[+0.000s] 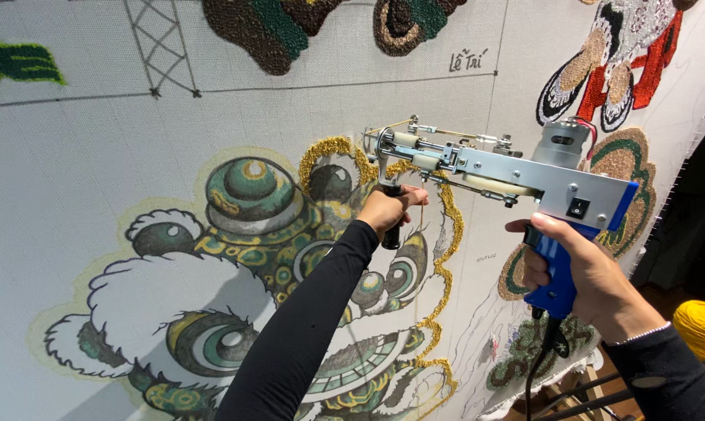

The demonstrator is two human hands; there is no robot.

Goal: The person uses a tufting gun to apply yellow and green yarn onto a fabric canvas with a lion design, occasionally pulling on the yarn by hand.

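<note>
A tufting gun [516, 175] with a silver body and blue grip points left at a stretched white cloth [95, 140]. My right hand [582, 273] is closed around the blue rear grip. My left hand [391, 209] grips the black front handle under the gun's needle end. The needle tip sits against the cloth at the gold yarn outline [446, 257] of a tufted lion-head design [274, 273] in green, white and gold. Both arms wear black sleeves.
Other tufted pieces sit on the cloth: a red, white and brown figure [617, 62] at upper right, dark brown and green shapes [266, 31] at the top. A yellow yarn ball [701, 327] lies at lower right. The gun's black cord [535, 374] hangs down.
</note>
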